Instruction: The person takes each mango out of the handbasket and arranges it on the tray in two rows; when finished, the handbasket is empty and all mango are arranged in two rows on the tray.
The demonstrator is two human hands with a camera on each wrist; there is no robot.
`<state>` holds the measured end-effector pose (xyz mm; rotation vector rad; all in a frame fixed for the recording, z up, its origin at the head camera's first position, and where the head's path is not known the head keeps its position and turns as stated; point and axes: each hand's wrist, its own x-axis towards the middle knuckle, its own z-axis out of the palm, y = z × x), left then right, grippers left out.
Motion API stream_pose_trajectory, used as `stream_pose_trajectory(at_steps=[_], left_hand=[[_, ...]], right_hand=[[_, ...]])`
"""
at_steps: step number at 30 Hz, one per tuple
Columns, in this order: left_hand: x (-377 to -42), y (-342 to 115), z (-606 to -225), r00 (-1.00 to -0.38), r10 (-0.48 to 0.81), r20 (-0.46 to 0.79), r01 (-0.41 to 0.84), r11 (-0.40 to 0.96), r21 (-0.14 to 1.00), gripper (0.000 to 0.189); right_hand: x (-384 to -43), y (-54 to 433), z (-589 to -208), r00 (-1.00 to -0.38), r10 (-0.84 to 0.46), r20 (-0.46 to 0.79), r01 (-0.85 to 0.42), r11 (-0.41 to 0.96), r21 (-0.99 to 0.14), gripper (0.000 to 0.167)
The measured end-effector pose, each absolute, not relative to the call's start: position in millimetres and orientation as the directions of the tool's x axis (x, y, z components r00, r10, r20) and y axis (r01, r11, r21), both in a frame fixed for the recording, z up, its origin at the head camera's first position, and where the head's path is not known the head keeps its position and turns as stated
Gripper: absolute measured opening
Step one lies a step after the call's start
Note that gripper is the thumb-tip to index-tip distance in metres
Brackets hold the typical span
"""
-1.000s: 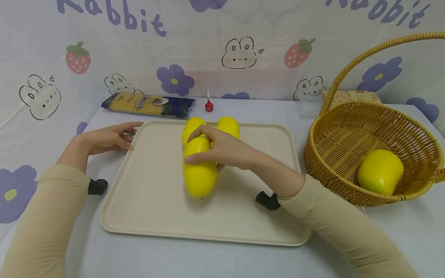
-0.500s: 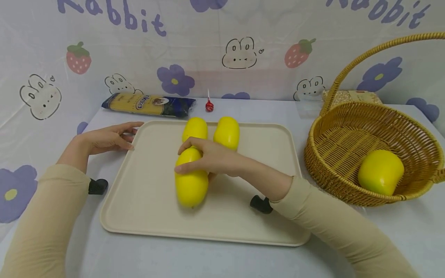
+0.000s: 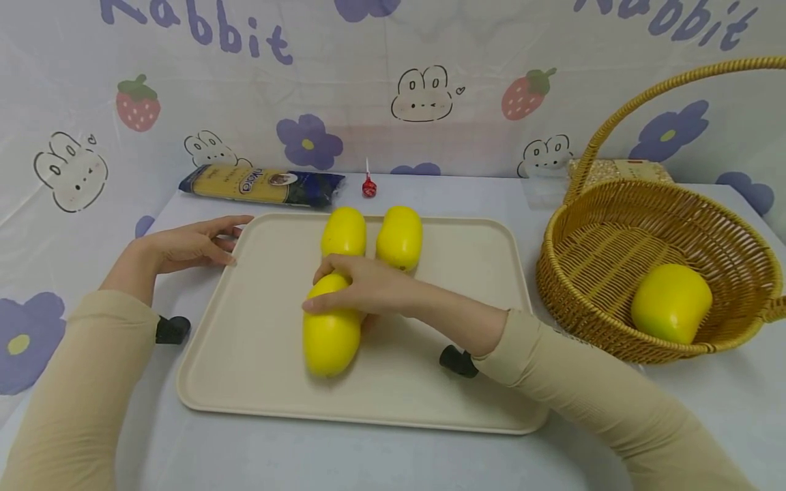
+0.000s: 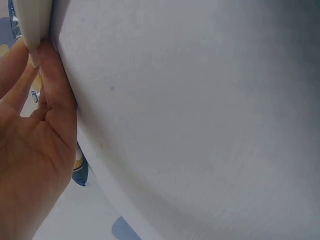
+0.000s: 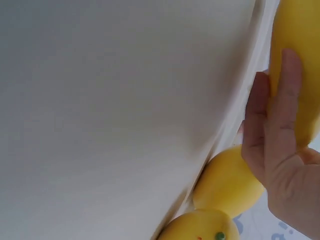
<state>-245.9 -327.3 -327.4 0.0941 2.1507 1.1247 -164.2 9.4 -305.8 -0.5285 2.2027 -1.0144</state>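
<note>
My right hand [image 3: 362, 290] grips a yellow mango [image 3: 331, 341] from above, over the left-middle part of the beige tray [image 3: 430, 402]. In the right wrist view its fingers [image 5: 282, 115] wrap the side of that mango. Just beyond, a second mango [image 3: 344, 232] and a third mango [image 3: 399, 237] lie side by side at the tray's far edge. My left hand [image 3: 187, 247] is at the tray's left rim. The left wrist view has the rim [image 4: 34, 30] between its thumb and finger. Part of the held mango is hidden by the right hand.
A wicker basket [image 3: 561, 300] with a tall handle stands to the right, with one mango [image 3: 672, 303] inside. Behind the tray lie a pasta packet [image 3: 260, 185] and a red lollipop [image 3: 368, 187]. Another packet [image 3: 626, 170] sits behind the basket.
My right hand has carried the mango toward the near left of the tray, uncovering the two mangoes behind. The left hand has stayed at the rim.
</note>
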Motion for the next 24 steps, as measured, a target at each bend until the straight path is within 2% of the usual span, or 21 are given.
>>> stream_pose_trajectory(at_steps=[12, 24], left_hand=[[-245.6, -326.5, -327.1, -0.754, 0.363, -0.547, -0.236, 0.628, 0.742, 0.090], [-246.8, -327.2, -328.2, -0.749, 0.361, -0.555, -0.245, 0.628, 0.739, 0.089]], right_hand=[[-164.3, 9.2, -313.8, -0.706, -0.615, -0.351, -0.191, 0.643, -0.741, 0.042], [-164.4, 8.7, -314.8, -0.672, -0.638, -0.376, -0.183, 0.635, -0.750, 0.049]])
